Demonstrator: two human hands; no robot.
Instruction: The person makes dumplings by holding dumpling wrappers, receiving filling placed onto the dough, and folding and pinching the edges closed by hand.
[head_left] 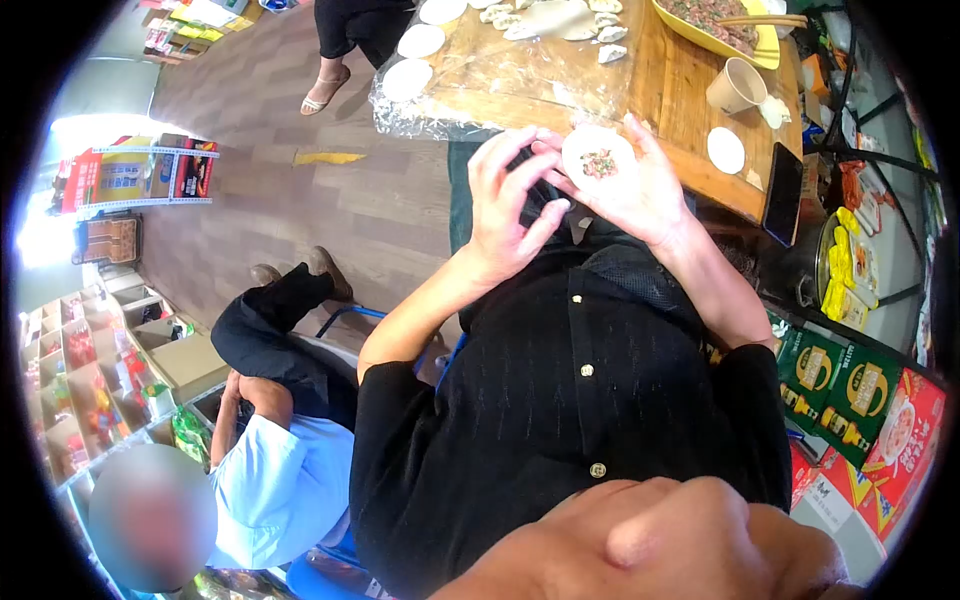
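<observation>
On the upturned palm of my right hand [655,200] rests a round white dumpling wrapper [575,158] with a small heap of meat filling [599,164] at its middle. My left hand [505,205] is just left of it, fingers bent and apart, thumb pointing toward the wrapper; it holds nothing. Its fingertips are close to the right hand's fingers, and I cannot tell if they touch. Ahead on the wooden table [670,120], a yellow bowl [767,47] contains minced filling with chopsticks [765,20] across it. Another wrapper [726,150] lies to the right.
Plastic film [480,85] covers part of the table, bearing wrappers [408,80] and folded dumplings [612,53]. A paper cup [737,86] and a phone [783,195] are at the right edge. A seated person [285,480] is on my left; another person's foot [325,90] shows ahead.
</observation>
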